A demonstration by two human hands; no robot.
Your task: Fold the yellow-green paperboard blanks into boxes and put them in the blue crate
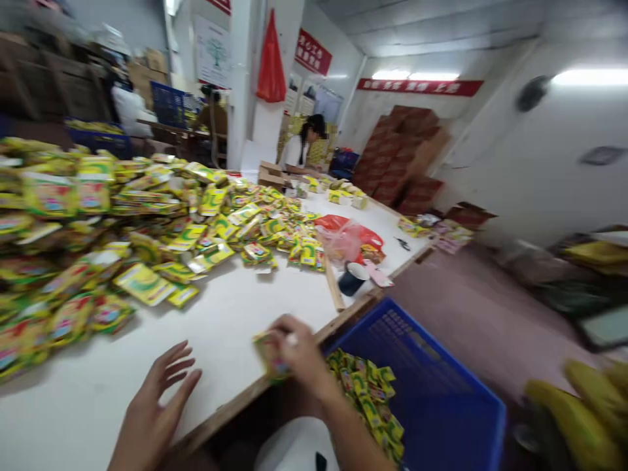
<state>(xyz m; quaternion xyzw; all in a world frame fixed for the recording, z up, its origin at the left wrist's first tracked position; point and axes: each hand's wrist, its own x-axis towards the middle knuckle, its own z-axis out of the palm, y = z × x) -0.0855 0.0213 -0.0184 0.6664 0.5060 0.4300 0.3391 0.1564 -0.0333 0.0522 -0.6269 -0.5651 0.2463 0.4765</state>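
Observation:
My right hand [294, 350] grips a small yellow and green packet [269, 356] over the front edge of the white table [230, 314]; motion blurs both. To its left, my left hand [159, 399] hovers above the tabletop with fingers spread and nothing in them. A large heap of similar yellow packets [147, 203] covers the left and far part of the table. Beside my right arm stands a blue plastic crate [441, 379], with several bundled yellow packets [367, 399] inside it.
A wooden strip [333, 284], a dark cup [352, 280] and red plastic bags [350, 232] lie on the table's right side. Scissors [403, 244] rest farther back. A co-worker [301, 144] sits at the far end. Brown cartons [397, 157] are stacked by the wall.

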